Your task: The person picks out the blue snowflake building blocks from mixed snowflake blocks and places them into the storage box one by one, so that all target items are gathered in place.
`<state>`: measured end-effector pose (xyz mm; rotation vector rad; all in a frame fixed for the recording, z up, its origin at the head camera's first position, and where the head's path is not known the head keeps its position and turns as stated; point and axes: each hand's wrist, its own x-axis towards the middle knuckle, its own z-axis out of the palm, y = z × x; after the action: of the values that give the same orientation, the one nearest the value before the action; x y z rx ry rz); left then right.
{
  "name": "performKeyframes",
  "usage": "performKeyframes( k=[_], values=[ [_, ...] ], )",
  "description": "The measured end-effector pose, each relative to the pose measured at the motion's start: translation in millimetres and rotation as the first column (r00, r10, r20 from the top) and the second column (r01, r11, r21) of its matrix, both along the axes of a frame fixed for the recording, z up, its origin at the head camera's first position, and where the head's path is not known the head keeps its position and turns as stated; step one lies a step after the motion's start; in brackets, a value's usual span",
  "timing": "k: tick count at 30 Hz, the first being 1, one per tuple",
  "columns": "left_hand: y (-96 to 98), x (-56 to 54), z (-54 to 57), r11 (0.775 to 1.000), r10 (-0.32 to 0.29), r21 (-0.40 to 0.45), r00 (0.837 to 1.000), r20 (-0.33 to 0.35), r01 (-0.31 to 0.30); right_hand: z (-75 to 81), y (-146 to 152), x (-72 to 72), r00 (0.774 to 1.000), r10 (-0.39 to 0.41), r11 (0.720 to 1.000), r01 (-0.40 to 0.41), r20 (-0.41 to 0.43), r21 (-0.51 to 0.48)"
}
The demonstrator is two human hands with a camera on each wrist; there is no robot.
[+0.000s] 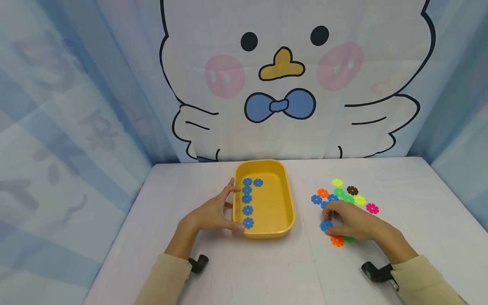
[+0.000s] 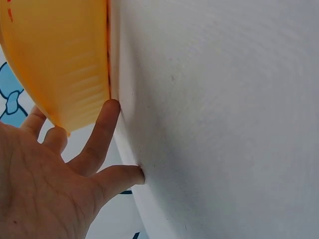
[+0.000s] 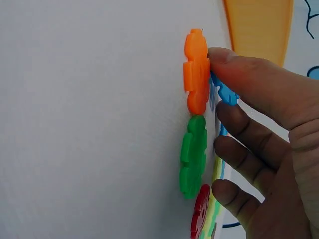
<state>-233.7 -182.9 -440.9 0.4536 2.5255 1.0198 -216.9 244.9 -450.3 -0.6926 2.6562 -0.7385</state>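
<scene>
Yellow tray (image 1: 272, 207), long axis front-to-back, blue disc (image 1: 326, 225) tilted

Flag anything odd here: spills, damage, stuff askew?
Nothing stands out. The yellow tray sits upright; its blue pieces form a column of five, one more beside the top. The mixed-colour pieces lie loosely grouped on the table, no visible damage.

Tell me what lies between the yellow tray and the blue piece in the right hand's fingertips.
In the head view, only bare white tabletop shows between the yellow tray and that blue piece.
</scene>
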Motion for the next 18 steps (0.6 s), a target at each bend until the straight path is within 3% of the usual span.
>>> performKeyframes(
  k=[8, 18],
  values=[
    [-0.4, 1.0, 0.6, 1.000, -0.007, 0.012, 1.000, 0.011, 0.007, 0.4, -0.7, 1.7, 0.999, 0.038, 0.999, -0.038, 0.015, -0.007],
    [0.7, 0.2, 0.8, 1.000, -0.001, 0.000, 1.000, 0.003, 0.001, 3.7, 1.3, 3.4, 0.999, 0.021, 1.000, -0.021, 0.050, 0.005]
  ],
)
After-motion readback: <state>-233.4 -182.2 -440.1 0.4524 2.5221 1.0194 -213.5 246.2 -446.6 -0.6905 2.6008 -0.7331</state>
